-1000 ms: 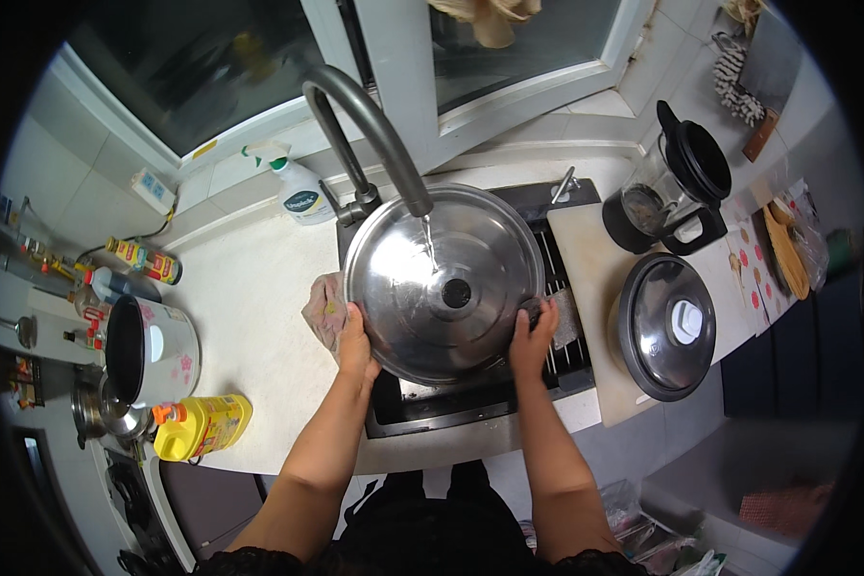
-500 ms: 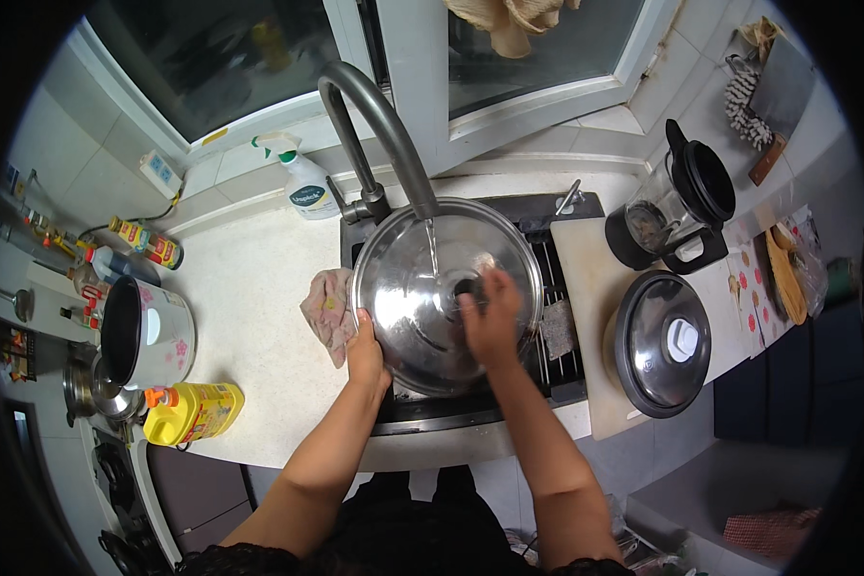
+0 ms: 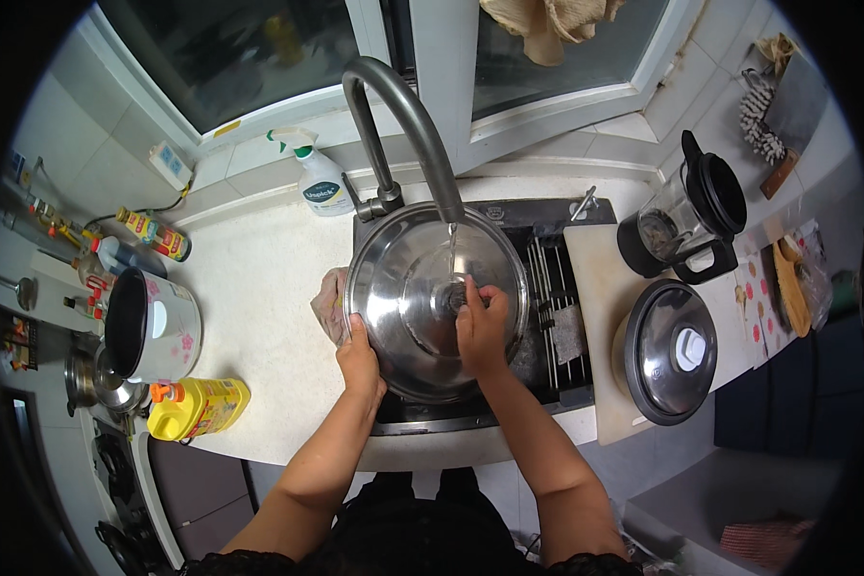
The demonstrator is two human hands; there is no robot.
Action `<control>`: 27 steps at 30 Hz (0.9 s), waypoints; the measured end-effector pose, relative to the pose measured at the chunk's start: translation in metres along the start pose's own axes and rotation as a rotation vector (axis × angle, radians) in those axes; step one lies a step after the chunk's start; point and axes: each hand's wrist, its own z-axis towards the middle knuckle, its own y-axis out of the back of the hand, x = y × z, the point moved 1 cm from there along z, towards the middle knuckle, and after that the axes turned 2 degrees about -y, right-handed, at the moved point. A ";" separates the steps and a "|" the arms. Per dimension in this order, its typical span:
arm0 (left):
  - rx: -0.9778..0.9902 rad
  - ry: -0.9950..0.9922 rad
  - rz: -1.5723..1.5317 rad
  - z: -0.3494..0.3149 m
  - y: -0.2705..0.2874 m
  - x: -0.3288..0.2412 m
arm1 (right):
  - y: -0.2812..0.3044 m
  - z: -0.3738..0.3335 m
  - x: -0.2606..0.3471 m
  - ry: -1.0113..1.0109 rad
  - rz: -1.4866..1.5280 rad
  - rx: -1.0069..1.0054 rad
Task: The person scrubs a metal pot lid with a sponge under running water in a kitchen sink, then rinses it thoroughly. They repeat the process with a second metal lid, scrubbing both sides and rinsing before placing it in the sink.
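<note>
A large round steel pot lid (image 3: 413, 288) is held over the sink (image 3: 547, 288), under a thin stream of water from the curved grey tap (image 3: 403, 115). My left hand (image 3: 358, 360) grips the lid's lower left rim. My right hand (image 3: 480, 326) lies on the lid's top face, its fingers at the dark central knob. A pinkish cloth (image 3: 328, 305) sits on the counter just left of the lid, partly hidden by it.
A white counter (image 3: 259, 317) holds a spray bottle (image 3: 319, 180), a white cooker pot (image 3: 154, 324) and a yellow bottle (image 3: 197, 408). To the right stand a lidded pot (image 3: 670, 350) on a board and a black-lidded blender jug (image 3: 686, 216). A metal rack (image 3: 557, 298) lies in the sink.
My right hand left the lid's right rim and moved onto its centre by the knob. The lid has tilted and shifted slightly while my left hand kept its grip.
</note>
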 end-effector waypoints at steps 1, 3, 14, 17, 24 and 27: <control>-0.005 0.009 -0.002 -0.002 -0.001 0.001 | 0.000 -0.001 -0.009 -0.028 0.047 -0.017; -0.018 0.014 0.012 -0.003 -0.004 0.002 | -0.001 0.001 -0.024 -0.079 0.149 -0.054; -0.040 -0.050 0.023 -0.006 -0.013 0.009 | -0.003 -0.002 -0.041 -0.638 0.428 -0.097; -0.035 -0.042 0.032 -0.003 -0.009 0.011 | 0.005 0.008 -0.038 -0.910 0.738 -0.119; -0.046 -0.005 0.084 -0.011 -0.020 -0.003 | -0.012 0.002 -0.049 -0.295 0.422 -0.220; -0.069 -0.278 0.043 -0.011 -0.018 0.009 | -0.012 0.009 -0.047 -0.666 0.576 -0.175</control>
